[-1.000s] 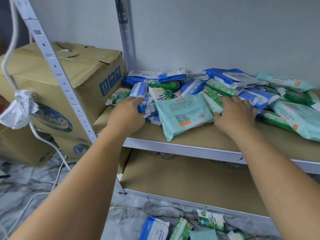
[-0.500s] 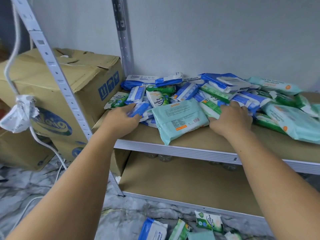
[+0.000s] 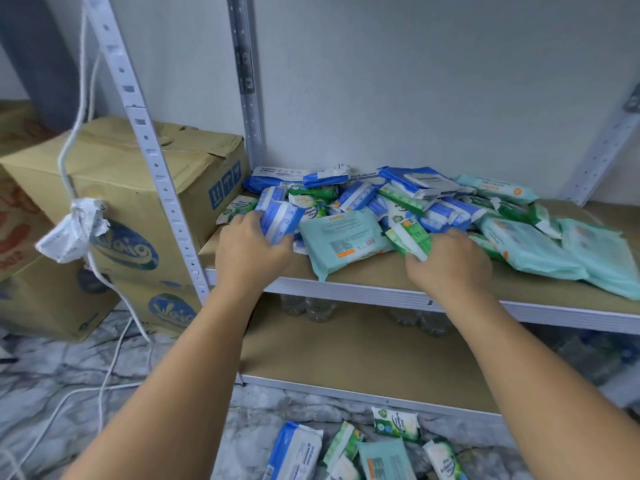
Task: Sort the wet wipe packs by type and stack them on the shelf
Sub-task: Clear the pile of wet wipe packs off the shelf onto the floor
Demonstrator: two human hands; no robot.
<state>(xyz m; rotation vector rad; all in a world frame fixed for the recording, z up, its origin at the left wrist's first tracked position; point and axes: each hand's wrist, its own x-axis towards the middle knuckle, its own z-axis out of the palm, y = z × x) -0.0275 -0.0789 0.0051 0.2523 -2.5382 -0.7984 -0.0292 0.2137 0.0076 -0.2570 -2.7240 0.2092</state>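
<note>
At the shelf front edge my left hand grips a blue pack, right hand pinches a green pack, apparently separating types.

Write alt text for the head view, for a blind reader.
At a shelf piled with mixed wet wipe packs, the left hand grips a blue pack and the right hand a green pack. More packs lie on the floor.

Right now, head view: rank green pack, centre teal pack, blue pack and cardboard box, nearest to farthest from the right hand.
1. green pack, gripped by the right hand.
2. teal pack, just left.
3. blue pack, in the left hand.
4. cardboard box, far left.
</note>
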